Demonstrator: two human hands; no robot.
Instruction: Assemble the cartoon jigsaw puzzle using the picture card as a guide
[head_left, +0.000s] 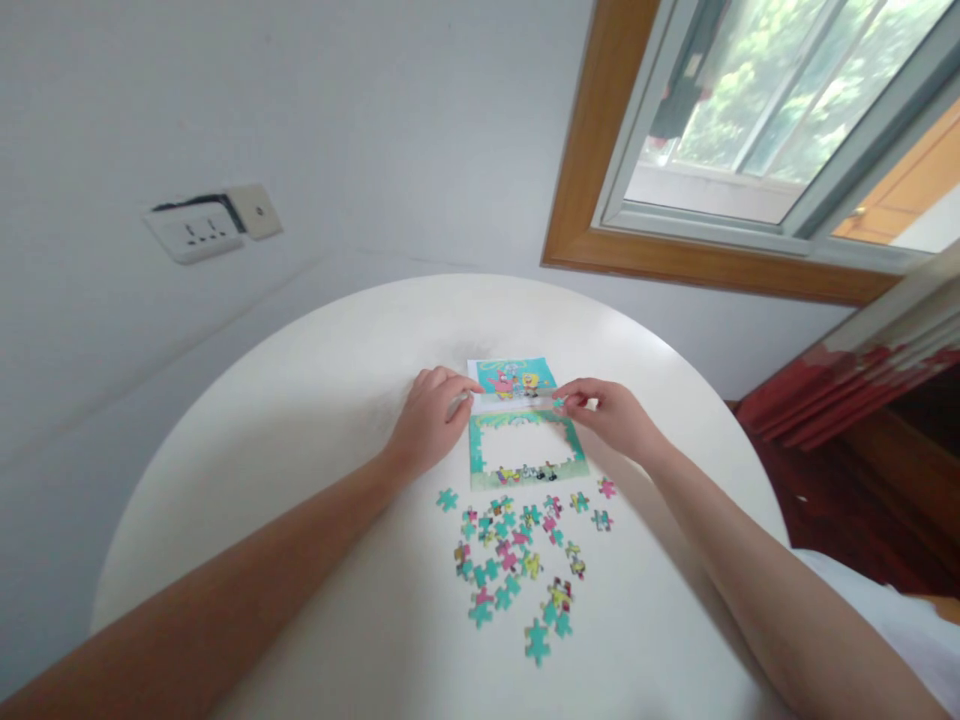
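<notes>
A puzzle frame [480,480] with a teal printed border and a white middle lies on the round table. Behind it is a cartoon picture sheet [491,375] showing a pink and a yellow figure. My left hand [435,415] rests at the sheet's left edge, its thumb and index finger at the white strip. At the right edge, my right hand [604,410] pinches a small teal puzzle piece [558,402]. Several loose puzzle pieces [506,550], teal, pink and yellow, lie scattered nearer to me, below the frame.
The white round table [300,400] stands against a white wall with a socket [199,230] at the left. A wood-framed window [570,220] is at the upper right. Red and white cloth [817,395] hangs at the right.
</notes>
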